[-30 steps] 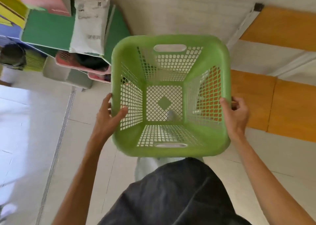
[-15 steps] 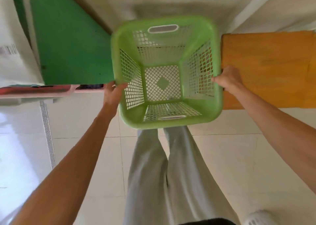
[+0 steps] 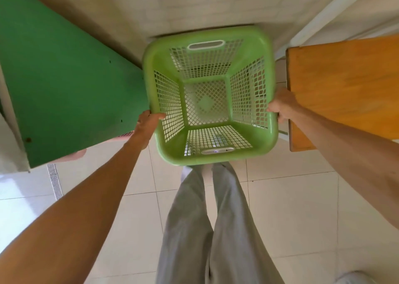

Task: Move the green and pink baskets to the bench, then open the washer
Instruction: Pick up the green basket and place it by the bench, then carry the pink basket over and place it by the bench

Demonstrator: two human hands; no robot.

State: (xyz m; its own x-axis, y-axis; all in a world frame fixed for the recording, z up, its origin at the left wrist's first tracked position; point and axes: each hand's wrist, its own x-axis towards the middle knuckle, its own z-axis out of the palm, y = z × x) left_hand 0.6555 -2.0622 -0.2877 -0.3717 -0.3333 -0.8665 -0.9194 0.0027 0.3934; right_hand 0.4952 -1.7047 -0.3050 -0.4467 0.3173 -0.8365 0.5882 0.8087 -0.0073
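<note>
An empty green mesh basket [image 3: 248, 137] hangs in the air in front of me, above the tiled floor. My left hand [image 3: 148, 123] grips its left rim and my right hand [image 3: 281, 105] grips its right rim. A sliver of the pink basket [image 3: 74, 155] peeks out under the green board at the left. The wooden bench [image 3: 345, 89] lies just right of the basket, close to my right hand. No washer is in view.
A large green board [image 3: 64, 89] slopes at the left, close to my left hand. A pale wall [image 3: 194, 5] stands behind the basket. My grey trouser legs [image 3: 211, 229] and white floor tiles [image 3: 291, 208] fill the lower view, with a floor drain strip [image 3: 55, 182] at left.
The basket has stayed held in both hands, and it has dropped a little lower between the green board and the bench. The view has tilted further down.
</note>
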